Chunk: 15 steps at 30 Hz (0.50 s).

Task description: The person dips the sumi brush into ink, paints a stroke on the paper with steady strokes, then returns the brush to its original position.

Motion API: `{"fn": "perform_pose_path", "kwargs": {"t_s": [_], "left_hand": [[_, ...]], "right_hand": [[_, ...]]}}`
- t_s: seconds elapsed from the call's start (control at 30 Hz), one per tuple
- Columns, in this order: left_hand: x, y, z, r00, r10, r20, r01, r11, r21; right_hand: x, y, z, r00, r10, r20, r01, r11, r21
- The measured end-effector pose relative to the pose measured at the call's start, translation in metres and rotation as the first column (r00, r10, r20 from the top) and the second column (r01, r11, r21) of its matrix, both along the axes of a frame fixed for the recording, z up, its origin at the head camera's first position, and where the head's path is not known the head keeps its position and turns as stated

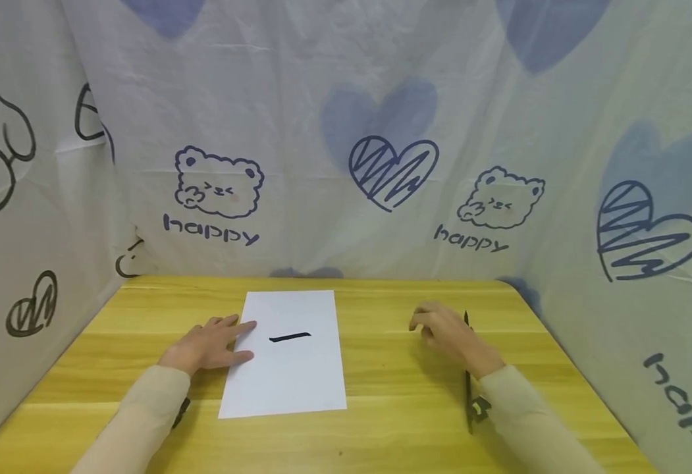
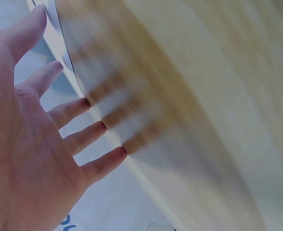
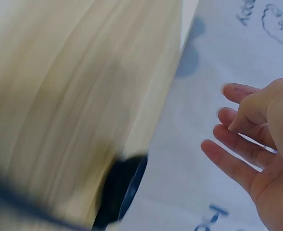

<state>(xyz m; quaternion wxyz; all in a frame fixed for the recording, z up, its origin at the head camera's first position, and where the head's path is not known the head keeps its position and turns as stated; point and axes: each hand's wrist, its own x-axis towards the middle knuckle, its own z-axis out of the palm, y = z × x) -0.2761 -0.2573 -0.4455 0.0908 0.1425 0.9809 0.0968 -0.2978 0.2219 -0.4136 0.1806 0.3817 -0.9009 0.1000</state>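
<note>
A white sheet of paper [image 1: 289, 388] lies on the table with one short, thick black stroke [image 1: 290, 337] on it. My left hand [image 1: 212, 345] rests at the sheet's left edge, its thumb and index finger reaching onto the paper and the fingers spread. Over the table to the right, my right hand [image 1: 443, 329] hangs with loosely bent fingers and nothing in them. Beneath that wrist lies a thin black pen-like stick [image 1: 470, 401], pointed at its far end; its middle is hidden. A rounded black object [image 3: 117, 190], blurred, shows in the right wrist view.
The yellow wood-grain table [image 1: 381, 434] ends at a back edge against a white cloth [image 1: 298, 99] printed with hearts and bears. Cloth also hangs on both sides. A small black piece [image 1: 181, 413] shows by the left sleeve, another [image 1: 480, 408] by the right.
</note>
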Motion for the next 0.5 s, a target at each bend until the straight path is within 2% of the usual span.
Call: {"fn": "perform_pose_path", "kwargs": {"t_s": [0.13, 0.23, 0.37, 0.5], "left_hand": [[0.000, -0.002, 0.000, 1.000, 0.006, 0.002, -0.006, 1.000, 0.005], [0.000, -0.003, 0.000, 1.000, 0.011, 0.005, -0.011, 1.000, 0.010], [0.000, -0.002, 0.000, 1.000, 0.021, 0.011, -0.021, 0.999, 0.026], [0.001, 0.001, 0.001, 1.000, 0.021, 0.004, -0.022, 0.998, 0.054]], "right_hand": [[-0.003, -0.025, -0.003, 1.000, 0.026, 0.000, -0.026, 0.999, -0.020], [-0.004, -0.038, -0.008, 1.000, 0.004, 0.004, -0.004, 0.999, -0.035], [-0.003, -0.049, -0.012, 0.996, -0.078, 0.043, 0.080, 0.994, -0.068], [-0.002, -0.055, -0.012, 0.981, -0.165, 0.103, 0.177, 0.978, -0.112]]}}
